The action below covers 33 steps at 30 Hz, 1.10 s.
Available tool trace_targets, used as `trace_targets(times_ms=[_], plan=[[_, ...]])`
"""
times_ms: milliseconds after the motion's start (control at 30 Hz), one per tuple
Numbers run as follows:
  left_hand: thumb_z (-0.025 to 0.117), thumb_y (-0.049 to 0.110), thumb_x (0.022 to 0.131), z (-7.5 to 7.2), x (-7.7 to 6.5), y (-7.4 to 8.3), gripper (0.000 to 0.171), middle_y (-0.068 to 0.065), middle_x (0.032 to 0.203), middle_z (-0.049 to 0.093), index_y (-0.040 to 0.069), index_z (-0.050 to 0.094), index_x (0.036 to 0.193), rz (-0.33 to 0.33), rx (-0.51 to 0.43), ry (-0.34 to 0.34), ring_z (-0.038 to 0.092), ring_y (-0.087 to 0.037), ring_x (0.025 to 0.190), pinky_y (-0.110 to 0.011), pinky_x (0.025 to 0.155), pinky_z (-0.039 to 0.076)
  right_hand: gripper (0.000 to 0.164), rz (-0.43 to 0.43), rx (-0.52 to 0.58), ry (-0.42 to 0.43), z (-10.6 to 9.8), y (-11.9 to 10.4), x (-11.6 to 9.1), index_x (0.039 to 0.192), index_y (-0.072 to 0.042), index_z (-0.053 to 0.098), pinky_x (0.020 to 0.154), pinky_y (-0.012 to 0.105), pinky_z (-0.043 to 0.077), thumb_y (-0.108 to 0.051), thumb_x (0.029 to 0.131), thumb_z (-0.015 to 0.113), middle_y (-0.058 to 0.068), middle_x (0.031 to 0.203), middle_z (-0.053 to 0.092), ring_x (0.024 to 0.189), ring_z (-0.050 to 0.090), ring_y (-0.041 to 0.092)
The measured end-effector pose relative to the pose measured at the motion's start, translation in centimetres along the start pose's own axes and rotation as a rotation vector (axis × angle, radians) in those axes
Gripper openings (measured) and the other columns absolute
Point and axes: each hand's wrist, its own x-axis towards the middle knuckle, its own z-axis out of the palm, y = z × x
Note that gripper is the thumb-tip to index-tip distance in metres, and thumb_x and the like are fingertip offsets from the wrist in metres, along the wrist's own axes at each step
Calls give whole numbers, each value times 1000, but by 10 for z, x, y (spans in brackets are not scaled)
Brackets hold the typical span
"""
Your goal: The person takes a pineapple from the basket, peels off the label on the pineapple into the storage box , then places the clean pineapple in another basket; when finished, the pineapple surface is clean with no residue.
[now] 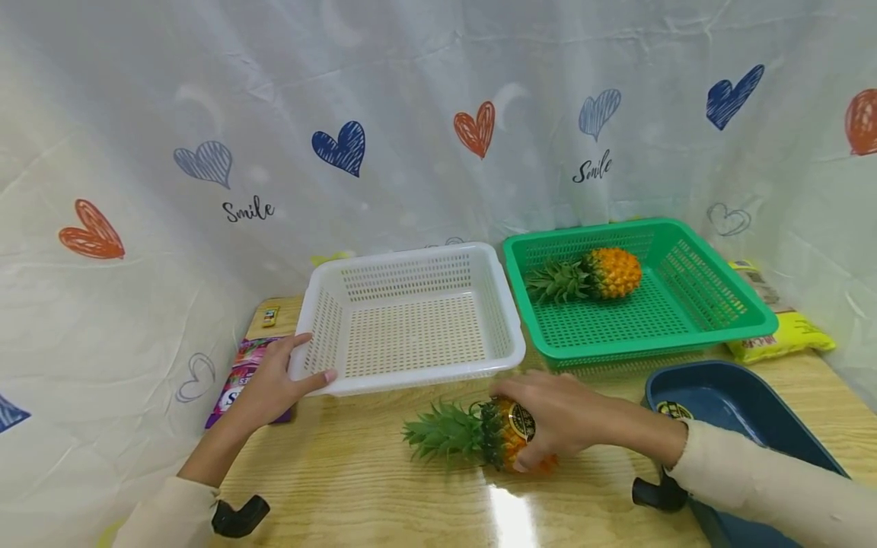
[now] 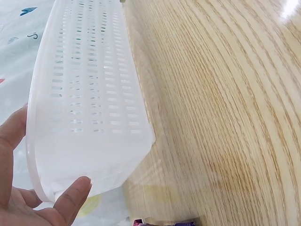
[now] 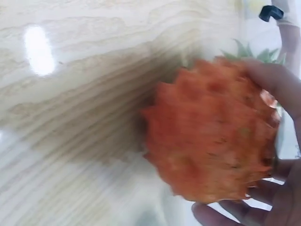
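My right hand (image 1: 565,411) grips an orange pineapple (image 1: 508,435) by its body, over the table in front of the baskets. Its leafy green crown points left, and a dark round label shows beside my thumb. In the right wrist view the pineapple's spiky base (image 3: 211,136) faces the camera, with fingers wrapped around its side. My left hand (image 1: 277,384) holds the left front corner of a white plastic basket (image 1: 418,374), thumb on the outer wall and fingers at the rim. The left wrist view shows the basket's slotted side (image 2: 94,94) close up.
A green basket (image 1: 617,346) with another pineapple (image 1: 613,272) inside stands at the back right. Nearer on the right is a dark blue tub (image 1: 729,392). A yellow packet (image 1: 781,339) lies behind it, and a purple packet (image 1: 240,380) lies left of the white basket.
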Motion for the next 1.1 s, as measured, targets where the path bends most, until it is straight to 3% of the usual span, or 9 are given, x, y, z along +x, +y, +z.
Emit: trace_targets(times_ms=[400, 767, 1100], plan=[[74, 41, 90, -1, 0, 0, 93, -35, 149, 28, -8, 27, 154, -18, 14, -1, 44, -45, 123, -60, 94, 49, 84, -20, 64, 9, 3, 7, 3, 142, -24, 54, 92, 66, 45, -55, 71, 86, 2, 146, 54, 130, 51, 34], [75, 42, 89, -3, 2, 0, 94, -35, 145, 30, -8, 28, 154, -20, 34, -3, 46, -42, 118, -58, 93, 49, 86, -36, 110, -5, 3, 11, 4, 143, -20, 53, 93, 60, 47, -48, 70, 89, 4, 143, 54, 128, 51, 33], [75, 45, 88, -4, -1, 6, 96, -35, 149, 27, -7, 28, 154, -25, 68, 18, 49, -44, 121, -59, 95, 48, 83, -29, 144, 2, 4, 12, 4, 140, -22, 56, 82, 46, 49, -46, 68, 91, 2, 131, 58, 115, 54, 24]])
